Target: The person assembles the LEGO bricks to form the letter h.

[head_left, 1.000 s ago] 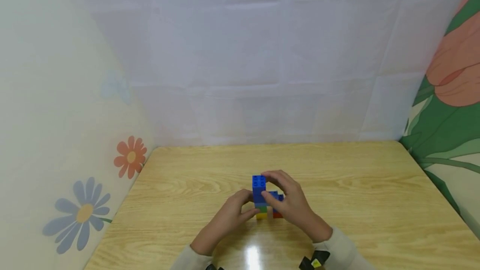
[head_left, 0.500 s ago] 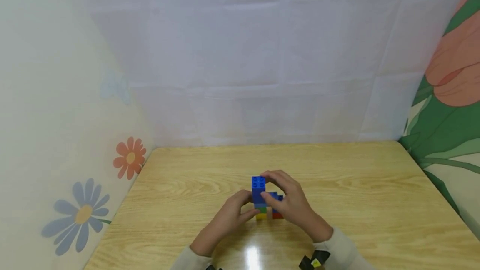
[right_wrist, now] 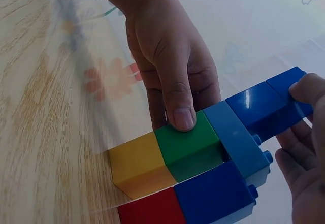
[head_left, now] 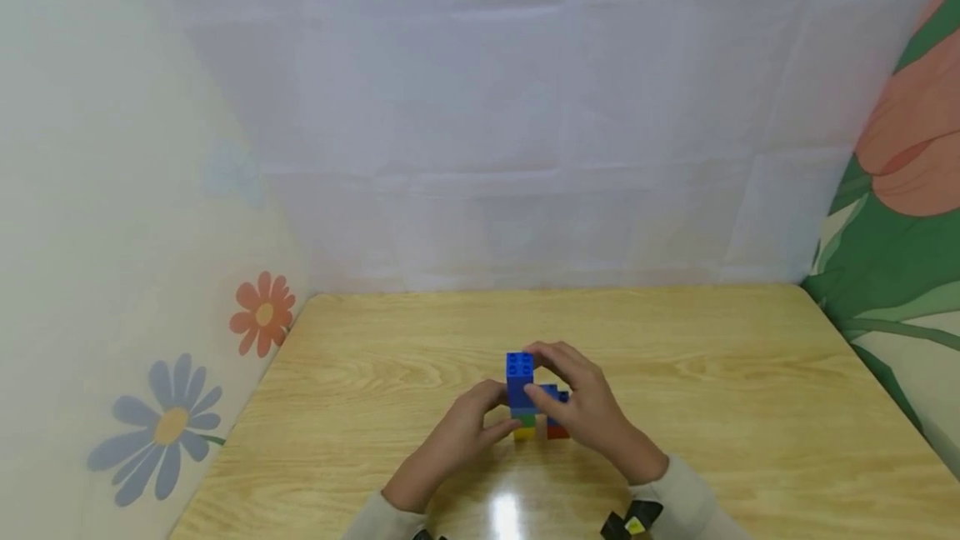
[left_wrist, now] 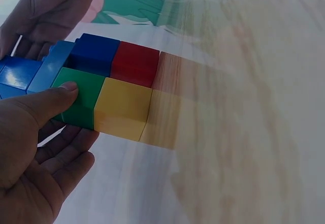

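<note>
A small tower of toy building bricks stands on the table between the hands. At its base is a yellow brick (left_wrist: 123, 108), with a green brick (left_wrist: 84, 99) above. A lighter blue brick (right_wrist: 234, 135) bridges from the green brick to a neighbouring column, a dark blue brick (right_wrist: 213, 193) over a red brick (left_wrist: 135, 64). Two more dark blue bricks rise above the bridge, the topmost blue brick (head_left: 520, 365) showing its studs. My left hand (head_left: 461, 432) pinches the green brick, thumb on its near face. My right hand (head_left: 585, 402) grips the topmost blue brick between thumb and fingers.
The wood-grain table (head_left: 360, 357) extends around the tower. A white sheet (head_left: 450, 107) hangs behind its far edge, and flower-patterned panels (head_left: 150, 232) stand at the sides. Dark straps with small devices (head_left: 630, 519) sit at the wrists.
</note>
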`<state>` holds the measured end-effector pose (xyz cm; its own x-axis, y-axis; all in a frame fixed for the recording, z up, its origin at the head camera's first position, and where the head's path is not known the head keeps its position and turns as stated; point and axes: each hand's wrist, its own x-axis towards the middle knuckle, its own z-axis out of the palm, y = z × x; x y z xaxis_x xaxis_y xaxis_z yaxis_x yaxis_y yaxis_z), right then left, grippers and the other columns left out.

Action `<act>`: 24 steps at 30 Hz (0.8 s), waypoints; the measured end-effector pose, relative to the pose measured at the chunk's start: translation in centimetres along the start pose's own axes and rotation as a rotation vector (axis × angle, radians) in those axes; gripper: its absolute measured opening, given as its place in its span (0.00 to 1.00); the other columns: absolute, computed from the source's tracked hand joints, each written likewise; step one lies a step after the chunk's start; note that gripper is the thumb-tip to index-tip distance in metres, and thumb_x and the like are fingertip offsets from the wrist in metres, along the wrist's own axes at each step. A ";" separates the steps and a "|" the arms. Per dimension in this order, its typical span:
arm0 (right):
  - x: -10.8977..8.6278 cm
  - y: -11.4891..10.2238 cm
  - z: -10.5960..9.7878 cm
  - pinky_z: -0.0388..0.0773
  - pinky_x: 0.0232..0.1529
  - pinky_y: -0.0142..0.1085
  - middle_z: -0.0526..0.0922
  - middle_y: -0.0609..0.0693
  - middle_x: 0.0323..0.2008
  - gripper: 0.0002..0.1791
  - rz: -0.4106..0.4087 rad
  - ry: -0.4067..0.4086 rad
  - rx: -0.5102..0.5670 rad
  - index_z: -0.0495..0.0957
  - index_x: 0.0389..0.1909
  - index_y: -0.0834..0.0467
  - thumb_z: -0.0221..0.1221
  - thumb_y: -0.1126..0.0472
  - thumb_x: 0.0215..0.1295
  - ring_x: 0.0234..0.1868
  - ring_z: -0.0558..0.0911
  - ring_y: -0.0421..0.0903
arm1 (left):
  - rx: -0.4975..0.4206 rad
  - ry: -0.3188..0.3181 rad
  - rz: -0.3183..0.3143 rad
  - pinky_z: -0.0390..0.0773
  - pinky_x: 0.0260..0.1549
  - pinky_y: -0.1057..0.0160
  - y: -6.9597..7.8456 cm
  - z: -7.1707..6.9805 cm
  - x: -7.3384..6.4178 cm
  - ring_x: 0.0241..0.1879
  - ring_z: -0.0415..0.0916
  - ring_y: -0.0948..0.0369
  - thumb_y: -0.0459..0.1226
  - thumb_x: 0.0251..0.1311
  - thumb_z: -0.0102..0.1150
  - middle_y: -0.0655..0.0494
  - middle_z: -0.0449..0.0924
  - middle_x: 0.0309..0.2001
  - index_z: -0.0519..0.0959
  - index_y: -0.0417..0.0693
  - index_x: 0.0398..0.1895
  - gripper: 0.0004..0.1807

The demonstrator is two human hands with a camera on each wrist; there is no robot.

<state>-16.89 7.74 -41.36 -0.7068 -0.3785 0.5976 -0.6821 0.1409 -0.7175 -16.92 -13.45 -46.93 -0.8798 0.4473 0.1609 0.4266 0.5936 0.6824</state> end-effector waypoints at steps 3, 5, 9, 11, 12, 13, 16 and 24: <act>-0.1 -0.1 0.0 0.78 0.53 0.46 0.77 0.54 0.48 0.23 0.012 0.001 0.011 0.72 0.58 0.63 0.62 0.72 0.62 0.53 0.80 0.52 | 0.000 -0.002 0.009 0.75 0.56 0.59 0.0 0.0 0.0 0.53 0.75 0.61 0.42 0.63 0.64 0.60 0.77 0.50 0.76 0.48 0.55 0.19; -0.2 -0.1 -0.1 0.78 0.53 0.46 0.77 0.54 0.48 0.23 0.022 0.006 0.026 0.72 0.58 0.64 0.62 0.73 0.62 0.53 0.80 0.53 | -0.001 -0.004 0.010 0.75 0.56 0.59 0.0 0.0 0.0 0.53 0.75 0.61 0.43 0.63 0.63 0.60 0.77 0.51 0.76 0.48 0.56 0.20; -0.2 0.0 0.1 0.77 0.54 0.46 0.77 0.55 0.50 0.22 0.042 0.003 0.071 0.71 0.58 0.66 0.61 0.74 0.62 0.54 0.79 0.53 | 0.008 0.004 0.011 0.75 0.56 0.58 0.0 0.0 -0.1 0.53 0.75 0.62 0.42 0.63 0.64 0.60 0.77 0.50 0.76 0.48 0.56 0.20; -0.3 0.0 0.1 0.77 0.54 0.47 0.76 0.56 0.51 0.22 0.056 0.003 0.086 0.71 0.58 0.67 0.61 0.73 0.63 0.54 0.79 0.52 | 0.008 0.012 0.010 0.76 0.55 0.57 0.1 -0.1 -0.1 0.52 0.75 0.62 0.42 0.62 0.64 0.60 0.78 0.50 0.76 0.48 0.55 0.19; -0.3 -0.1 0.1 0.77 0.55 0.47 0.77 0.56 0.51 0.22 0.066 0.004 0.089 0.70 0.58 0.67 0.61 0.73 0.63 0.54 0.79 0.52 | 0.011 0.013 0.013 0.76 0.55 0.57 0.2 -0.1 -0.1 0.52 0.76 0.62 0.42 0.62 0.64 0.60 0.78 0.50 0.76 0.49 0.56 0.20; -0.4 -0.1 0.0 0.76 0.55 0.49 0.77 0.56 0.51 0.23 0.076 0.006 0.092 0.69 0.59 0.67 0.61 0.73 0.63 0.54 0.79 0.52 | 0.014 0.013 0.017 0.76 0.55 0.57 0.2 -0.1 -0.1 0.52 0.75 0.61 0.42 0.63 0.64 0.60 0.77 0.51 0.75 0.49 0.57 0.21; -0.8 0.2 -0.4 0.75 0.56 0.52 0.78 0.58 0.50 0.27 0.078 0.018 0.078 0.65 0.63 0.67 0.60 0.73 0.63 0.54 0.79 0.54 | 0.007 0.014 0.018 0.75 0.56 0.56 0.4 -0.1 -0.2 0.55 0.74 0.60 0.43 0.62 0.64 0.58 0.75 0.55 0.71 0.49 0.62 0.26; -2.9 4.1 -2.0 0.71 0.60 0.49 0.76 0.57 0.55 0.30 0.050 0.018 -0.073 0.61 0.69 0.61 0.57 0.72 0.67 0.59 0.75 0.53 | -0.025 0.087 -0.020 0.73 0.59 0.53 1.0 -1.3 -1.3 0.62 0.69 0.55 0.44 0.67 0.59 0.53 0.69 0.64 0.65 0.46 0.68 0.30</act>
<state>-17.99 11.25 -45.33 -0.7428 -0.3532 0.5687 -0.6576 0.2255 -0.7188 -15.58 -14.32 -45.55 -0.9036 0.3749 0.2075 0.4041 0.5847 0.7035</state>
